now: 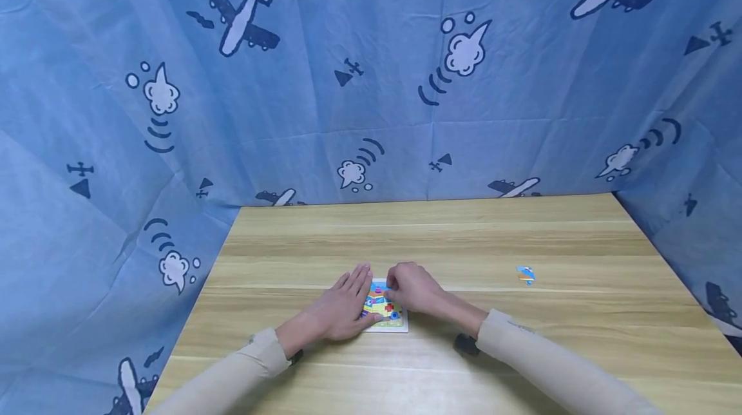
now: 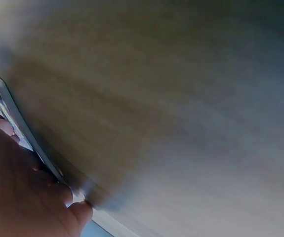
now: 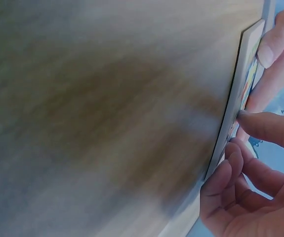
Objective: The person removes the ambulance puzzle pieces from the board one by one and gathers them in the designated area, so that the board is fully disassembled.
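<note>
A small, colourful jigsaw puzzle (image 1: 377, 305) in a white-edged tray (image 1: 396, 330) lies on the wooden table. Across its left side rests my left hand (image 1: 346, 307), fingers straight and together, the thumb reaching along the lower part of the picture. My right hand (image 1: 416, 288) is at the upper right corner, with thumb and fingers curled down to the surface. In the right wrist view the thumb (image 3: 265, 127) and the index finger meet the tray's face a small gap apart. They seem to pinch a puzzle piece there, which the fingers mostly hide.
One loose blue and orange puzzle piece (image 1: 526, 274) lies apart on the table, to the right. The wooden table (image 1: 493, 234) meets a blue curtain (image 1: 394, 80) with plane and cloud prints at the back and sides. A dark wrist device (image 1: 466, 344) sits under the right sleeve.
</note>
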Available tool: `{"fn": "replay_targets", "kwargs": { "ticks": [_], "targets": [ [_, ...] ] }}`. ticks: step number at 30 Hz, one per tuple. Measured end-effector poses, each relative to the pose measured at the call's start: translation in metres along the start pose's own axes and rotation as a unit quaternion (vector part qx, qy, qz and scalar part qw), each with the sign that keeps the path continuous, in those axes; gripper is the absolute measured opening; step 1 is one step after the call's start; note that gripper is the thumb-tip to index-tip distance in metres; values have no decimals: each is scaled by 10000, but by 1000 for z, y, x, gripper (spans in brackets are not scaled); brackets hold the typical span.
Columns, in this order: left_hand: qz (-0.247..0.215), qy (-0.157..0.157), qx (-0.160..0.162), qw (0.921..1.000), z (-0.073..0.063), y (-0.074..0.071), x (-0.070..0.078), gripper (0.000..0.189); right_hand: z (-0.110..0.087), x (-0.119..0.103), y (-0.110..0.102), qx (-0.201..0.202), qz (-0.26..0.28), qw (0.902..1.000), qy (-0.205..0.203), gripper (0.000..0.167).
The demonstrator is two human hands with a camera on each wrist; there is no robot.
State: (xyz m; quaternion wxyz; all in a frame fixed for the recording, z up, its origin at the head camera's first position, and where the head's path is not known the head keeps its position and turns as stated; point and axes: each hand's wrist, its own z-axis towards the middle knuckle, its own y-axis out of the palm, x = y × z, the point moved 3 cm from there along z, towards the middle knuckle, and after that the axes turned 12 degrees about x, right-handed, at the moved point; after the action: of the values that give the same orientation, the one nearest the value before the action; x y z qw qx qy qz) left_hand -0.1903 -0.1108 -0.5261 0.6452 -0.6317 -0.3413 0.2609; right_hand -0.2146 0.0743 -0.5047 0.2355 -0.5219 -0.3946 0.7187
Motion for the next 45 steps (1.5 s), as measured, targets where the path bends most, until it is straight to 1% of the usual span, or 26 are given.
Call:
{"fn": "replay_targets", "kwargs": {
  "ticks": [5,9,14,19,27,30,32,37,40,45],
  "targets": [
    [64,-119,8,9999,0,1,2,85,0,2,0,-8,142,9999,61,17],
    [163,-265,90,9995,2,3,3,80,0,2,0,-25,268,9996,52,20],
    [247,-412,133,9988,3,4,6,79,1,3,0,-16,297,9993,231,21],
    [388,-540,145,9977,4,4,9,78,1,4,-1,100,544,9980,308,20],
    [207,-755,150,9968,2,3,9,71,-2,7,0,39,1015,9934,528,18],
    [131,-875,131,9960,2,2,7,70,-2,7,-2,103,1156,9921,484,14],
    [88,-930,115,9956,2,0,7,70,-2,7,-3,162,1213,9918,378,12],
    [93,-985,15,9951,2,-2,7,71,-2,6,-6,167,1260,9918,98,17],
    [123,-1004,-39,9949,2,-3,8,71,-1,7,-7,172,1287,9915,77,15],
    [125,-1006,-81,9948,3,-5,9,71,0,11,-10,270,1331,9906,184,16]
  ]
}}
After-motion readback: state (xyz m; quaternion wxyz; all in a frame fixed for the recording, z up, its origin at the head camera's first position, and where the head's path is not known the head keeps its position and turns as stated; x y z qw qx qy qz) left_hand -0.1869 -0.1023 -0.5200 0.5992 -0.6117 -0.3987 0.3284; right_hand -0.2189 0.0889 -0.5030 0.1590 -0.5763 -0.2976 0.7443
